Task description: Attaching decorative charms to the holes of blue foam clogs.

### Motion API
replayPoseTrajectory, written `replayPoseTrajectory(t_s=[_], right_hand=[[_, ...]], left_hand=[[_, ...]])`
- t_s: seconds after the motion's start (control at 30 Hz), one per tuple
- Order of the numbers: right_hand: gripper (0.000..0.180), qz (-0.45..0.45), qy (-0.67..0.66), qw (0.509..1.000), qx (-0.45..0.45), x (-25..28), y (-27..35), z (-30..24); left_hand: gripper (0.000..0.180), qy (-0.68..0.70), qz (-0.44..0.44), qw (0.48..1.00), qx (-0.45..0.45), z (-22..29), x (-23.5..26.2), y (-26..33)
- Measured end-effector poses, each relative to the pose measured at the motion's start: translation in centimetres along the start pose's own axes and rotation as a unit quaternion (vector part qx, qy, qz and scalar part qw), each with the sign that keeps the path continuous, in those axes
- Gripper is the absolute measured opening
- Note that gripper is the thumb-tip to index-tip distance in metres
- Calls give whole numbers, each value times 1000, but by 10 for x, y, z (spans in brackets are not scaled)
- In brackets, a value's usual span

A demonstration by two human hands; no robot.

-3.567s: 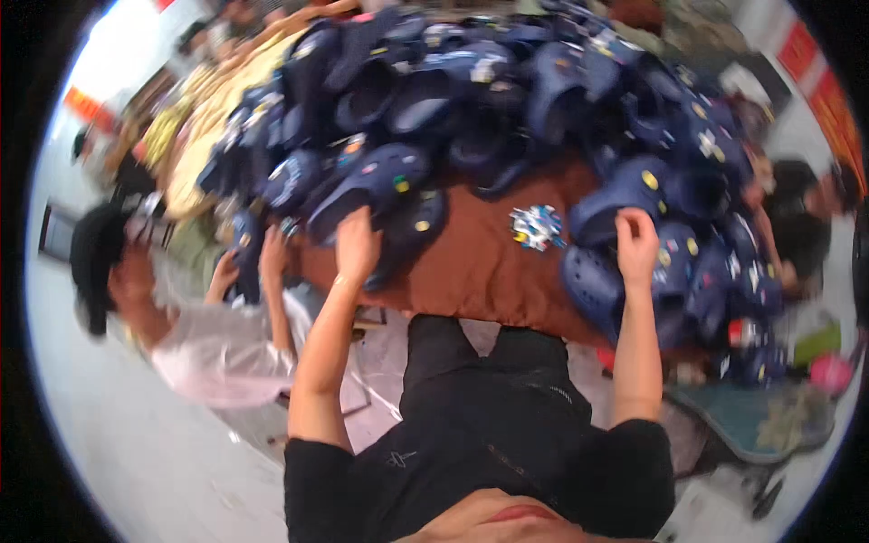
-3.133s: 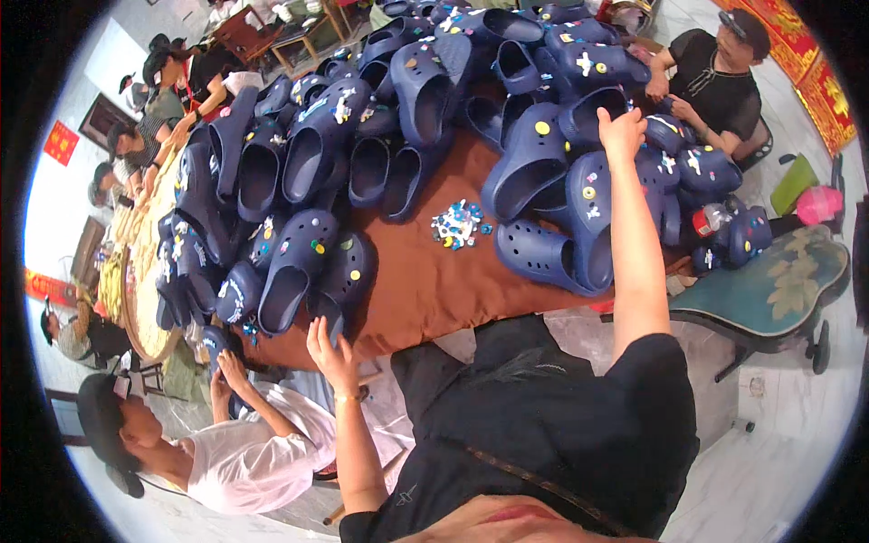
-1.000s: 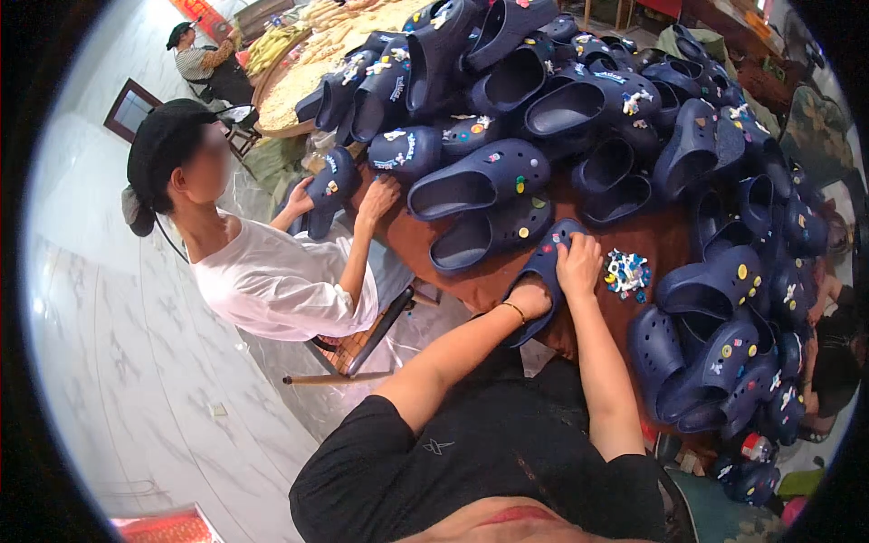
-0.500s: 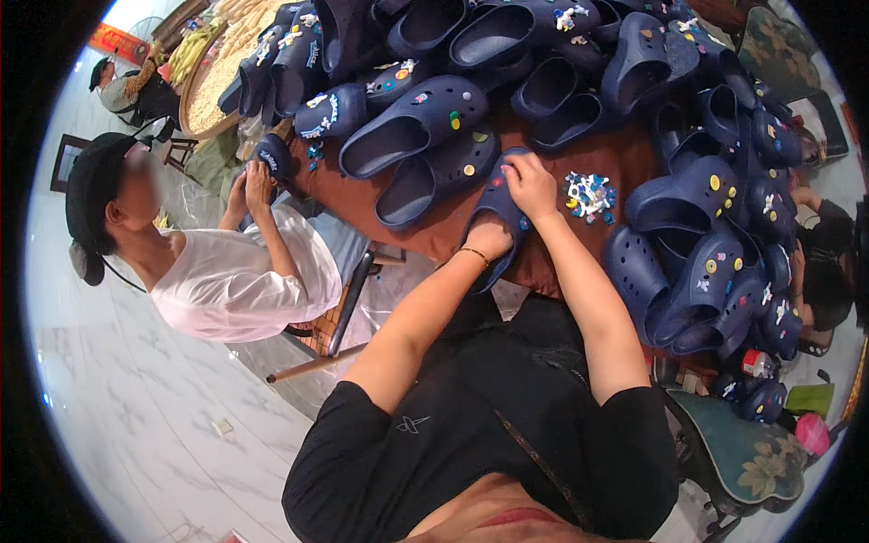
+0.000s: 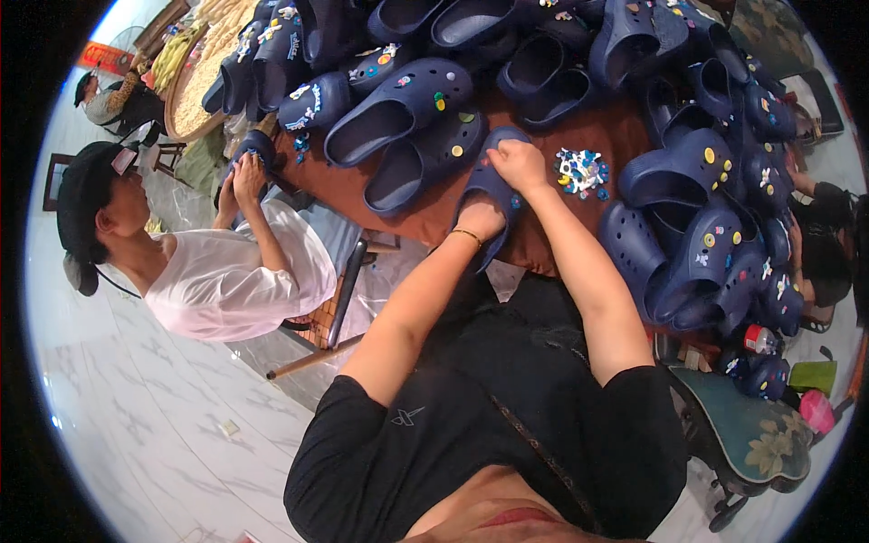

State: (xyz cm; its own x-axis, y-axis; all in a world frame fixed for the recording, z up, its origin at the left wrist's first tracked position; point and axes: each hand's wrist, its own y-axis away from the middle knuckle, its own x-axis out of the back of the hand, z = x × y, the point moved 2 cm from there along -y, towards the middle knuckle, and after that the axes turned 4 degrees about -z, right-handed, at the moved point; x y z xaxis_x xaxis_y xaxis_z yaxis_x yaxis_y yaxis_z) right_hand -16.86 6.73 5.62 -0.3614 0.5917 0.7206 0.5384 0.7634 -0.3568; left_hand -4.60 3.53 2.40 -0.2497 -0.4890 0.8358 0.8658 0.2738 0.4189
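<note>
Both hands hold much the same place on the same navy clog as half a second ago; the view has swung slightly, so the seated neighbour now sits higher in the left of frame. Left hand (image 5: 481,220) grips the lower end of the clog (image 5: 490,195), fingers curled shut around its edge, a thin bracelet (image 5: 467,235) on the wrist. Right hand (image 5: 518,163) lies over the upper part of the same clog, fingers bent down onto it; whether they pinch a charm cannot be told. This clog lies at the near edge of the brown worktop (image 5: 579,127), tilted toward the person. A small heap of coloured charms (image 5: 580,172) sits just beside the right hand. Two navy clogs (image 5: 407,122) lie side by side near the left hand, and a large pile of clogs (image 5: 715,226) fills the right side. A person in a white shirt (image 5: 231,276) and black cap handles another clog (image 5: 246,158) at the worktop's left end.
</note>
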Motion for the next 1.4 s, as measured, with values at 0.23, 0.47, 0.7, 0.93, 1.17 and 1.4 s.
replayPoseTrajectory(t_s=[0.23, 0.47, 0.7, 0.93, 1.17, 1.4], right_hand=[[10, 49, -234, 963, -124, 9, 67, 0], [22, 130, -9, 991, -37, 4, 79, -33], [24, 183, -10, 982, -41, 4, 79, -31], [28, 213, -81, 967, -110, 1, 74, -17], [26, 175, 134, 962, -161, 53, 58, 44], [12, 197, 68, 961, -182, 75, 61, 84]], left_hand=[[34, 14, 8, 1000, -1, 1, 2, 2], [34, 0, 15, 999, -29, -12, -16, -7], [31, 11, 6, 1000, -8, -6, -6, 0], [34, -24, 12, 1000, 4, 1, 0, 6], [35, -23, 50, 998, 9, -12, -12, -2], [35, -11, 20, 1000, 14, -8, -9, -1]])
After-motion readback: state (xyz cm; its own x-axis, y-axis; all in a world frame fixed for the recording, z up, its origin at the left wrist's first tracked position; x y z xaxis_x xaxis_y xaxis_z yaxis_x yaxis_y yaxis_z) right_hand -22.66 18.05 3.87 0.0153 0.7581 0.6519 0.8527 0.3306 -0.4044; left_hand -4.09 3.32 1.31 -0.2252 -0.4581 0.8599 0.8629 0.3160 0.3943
